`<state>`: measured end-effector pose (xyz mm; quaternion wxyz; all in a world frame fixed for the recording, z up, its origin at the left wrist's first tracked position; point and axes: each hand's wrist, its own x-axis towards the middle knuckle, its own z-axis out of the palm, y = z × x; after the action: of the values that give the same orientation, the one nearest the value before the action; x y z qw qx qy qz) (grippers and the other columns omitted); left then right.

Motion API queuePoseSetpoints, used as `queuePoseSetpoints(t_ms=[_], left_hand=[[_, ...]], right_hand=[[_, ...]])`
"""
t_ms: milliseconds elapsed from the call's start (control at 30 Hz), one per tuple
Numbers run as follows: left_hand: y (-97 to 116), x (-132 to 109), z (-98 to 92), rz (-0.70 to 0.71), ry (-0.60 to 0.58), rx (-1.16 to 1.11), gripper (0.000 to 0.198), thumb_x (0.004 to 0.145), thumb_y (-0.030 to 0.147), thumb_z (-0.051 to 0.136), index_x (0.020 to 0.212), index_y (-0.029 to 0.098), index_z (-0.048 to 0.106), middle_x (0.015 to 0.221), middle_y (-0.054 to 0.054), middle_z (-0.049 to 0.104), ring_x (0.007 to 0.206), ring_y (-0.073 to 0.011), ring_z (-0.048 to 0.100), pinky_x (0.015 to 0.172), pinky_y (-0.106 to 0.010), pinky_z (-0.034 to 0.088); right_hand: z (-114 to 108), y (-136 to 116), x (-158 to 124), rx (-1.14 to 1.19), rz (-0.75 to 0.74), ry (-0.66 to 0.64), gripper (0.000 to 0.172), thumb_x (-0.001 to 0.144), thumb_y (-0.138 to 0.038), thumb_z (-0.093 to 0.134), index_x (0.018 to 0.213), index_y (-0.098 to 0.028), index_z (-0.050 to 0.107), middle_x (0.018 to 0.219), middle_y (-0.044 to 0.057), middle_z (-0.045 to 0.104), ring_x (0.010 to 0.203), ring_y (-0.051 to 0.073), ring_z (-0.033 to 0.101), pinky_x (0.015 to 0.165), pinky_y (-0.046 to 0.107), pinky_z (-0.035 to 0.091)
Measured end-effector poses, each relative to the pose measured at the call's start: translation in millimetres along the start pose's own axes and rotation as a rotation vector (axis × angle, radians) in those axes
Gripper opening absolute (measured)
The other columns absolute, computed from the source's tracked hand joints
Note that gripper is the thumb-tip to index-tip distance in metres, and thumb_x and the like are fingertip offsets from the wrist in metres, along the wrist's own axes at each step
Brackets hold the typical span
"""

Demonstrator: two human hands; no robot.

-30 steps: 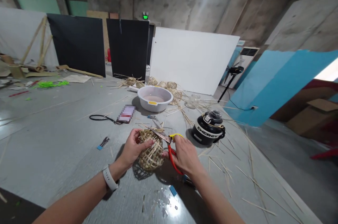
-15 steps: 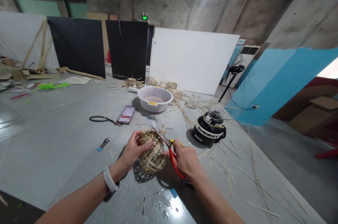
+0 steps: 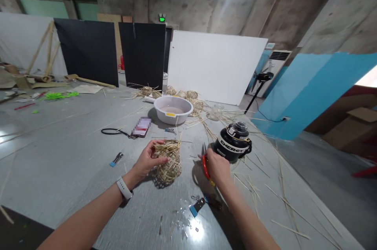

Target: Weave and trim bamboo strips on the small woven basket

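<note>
My left hand is closed around the upper side of a small woven bamboo basket, with the thumb across its front. Loose strip ends stick up from the basket's rim. To the right, apart from the basket, my right hand grips a pair of scissors with red and yellow handles. Most of the blades is hidden by the hand. Below it on the table lie a blue-and-black clip and a second dark clip in the arm's shadow.
A pale basin of water stands behind the basket, with several woven pieces beyond it. A black jug stands close to my right hand. A phone, another clip and scattered bamboo strips lie on the grey table.
My right hand has drawn the scissors away from the basket's rim, to the right. The basket now sits more upright in my left hand. The clip in front shows more fully.
</note>
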<state>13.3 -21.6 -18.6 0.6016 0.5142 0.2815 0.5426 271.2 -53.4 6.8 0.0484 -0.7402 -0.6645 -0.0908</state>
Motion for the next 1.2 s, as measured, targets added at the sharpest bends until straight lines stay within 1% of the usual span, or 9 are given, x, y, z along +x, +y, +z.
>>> queuePoseSetpoints(t_ms=[67, 200, 300, 400, 467, 633, 867, 1067, 1200], left_hand=[[-0.2, 0.9, -0.6, 0.035, 0.008, -0.022, 0.054, 0.056, 0.019, 0.090, 0.101, 0.020, 0.059, 0.134, -0.011, 0.060, 0.123, -0.0272, 0.057, 0.105, -0.041, 0.043], [2.9, 0.7, -2.5, 0.005, -0.061, -0.017, 0.053, 0.059, 0.019, 0.089, 0.102, 0.020, 0.059, 0.140, -0.013, 0.056, 0.124, -0.0275, 0.057, 0.104, -0.042, 0.044], [6.1, 0.0, -5.5, -0.035, -0.128, 0.046, 0.057, 0.062, 0.020, 0.088, 0.110, 0.021, 0.058, 0.138, -0.013, 0.057, 0.118, -0.0260, 0.060, 0.100, -0.041, 0.048], [9.3, -1.6, -5.5, -0.022, -0.173, 0.134, 0.056, 0.066, 0.022, 0.086, 0.115, 0.022, 0.060, 0.138, -0.011, 0.057, 0.117, -0.0252, 0.061, 0.099, -0.040, 0.049], [11.7, -3.0, -3.3, 0.000, -0.190, 0.172, 0.052, 0.066, 0.022, 0.086, 0.113, 0.023, 0.063, 0.142, -0.011, 0.053, 0.121, -0.0264, 0.058, 0.099, -0.039, 0.050], [15.8, -5.6, 2.7, -0.037, -0.208, 0.204, 0.049, 0.065, 0.021, 0.086, 0.110, 0.021, 0.067, 0.142, -0.013, 0.054, 0.118, -0.0286, 0.061, 0.090, -0.037, 0.056], [16.3, -7.4, 8.1, -0.022, -0.183, 0.257, 0.051, 0.070, 0.025, 0.082, 0.119, 0.021, 0.067, 0.128, -0.011, 0.066, 0.111, -0.0274, 0.065, 0.094, -0.040, 0.054], [19.5, -10.0, 18.9, 0.008, -0.127, 0.351, 0.056, 0.067, 0.024, 0.083, 0.121, 0.020, 0.068, 0.126, -0.012, 0.067, 0.113, -0.0307, 0.065, 0.092, -0.041, 0.055], [19.3, -11.0, 22.7, 0.027, -0.109, 0.390, 0.059, 0.068, 0.024, 0.083, 0.124, 0.020, 0.067, 0.126, -0.012, 0.067, 0.111, -0.0310, 0.066, 0.096, -0.043, 0.053]], right_hand=[[1.5, 0.1, 0.1, 0.022, -0.073, -0.033, 0.010, 0.092, -0.014, 0.054, 0.091, -0.014, 0.064, 0.087, 0.013, 0.072, 0.076, 0.024, 0.071, 0.054, 0.027, 0.034], [-7.8, -6.2, -5.8, 0.094, -0.207, -0.051, 0.020, 0.083, -0.010, 0.061, 0.098, -0.019, 0.069, 0.092, 0.007, 0.071, 0.080, 0.019, 0.069, 0.060, 0.025, 0.041], [-24.8, -18.0, -15.4, 0.301, -0.290, 0.198, 0.026, 0.094, -0.023, 0.052, 0.113, -0.016, 0.068, 0.088, 0.008, 0.069, 0.081, 0.018, 0.067, 0.072, 0.026, 0.048], [-36.6, -36.8, -24.6, 0.614, -0.489, 0.362, 0.043, 0.097, -0.035, 0.052, 0.135, -0.015, 0.057, 0.078, 0.005, 0.070, 0.063, 0.014, 0.063, 0.065, 0.023, 0.050], [-37.0, -49.2, -26.7, 0.707, -0.514, 0.295, 0.048, 0.096, -0.036, 0.054, 0.141, -0.019, 0.052, 0.087, 0.006, 0.076, 0.060, 0.013, 0.065, 0.060, 0.022, 0.050], [-24.5, -60.4, -20.7, 0.797, -0.460, 0.240, 0.031, 0.096, -0.032, 0.055, 0.120, -0.022, 0.070, 0.101, 0.008, 0.079, 0.078, 0.018, 0.075, 0.068, 0.023, 0.055], [-30.2, -53.0, -21.7, 0.488, -0.572, 0.249, 0.035, 0.095, -0.024, 0.051, 0.126, -0.020, 0.068, 0.084, 0.009, 0.079, 0.062, 0.017, 0.071, 0.059, 0.022, 0.049], [-40.0, -56.2, -19.4, 0.948, -0.370, 0.109, 0.035, 0.095, -0.040, 0.050, 0.088, -0.019, 0.077, 0.064, 0.002, 0.072, 0.050, 0.014, 0.062, 0.048, 0.021, 0.043], [-43.1, -57.5, -20.3, 0.980, -0.323, 0.016, 0.030, 0.092, -0.040, 0.055, 0.085, -0.018, 0.074, 0.060, 0.000, 0.069, 0.044, 0.012, 0.055, 0.046, 0.021, 0.039]])
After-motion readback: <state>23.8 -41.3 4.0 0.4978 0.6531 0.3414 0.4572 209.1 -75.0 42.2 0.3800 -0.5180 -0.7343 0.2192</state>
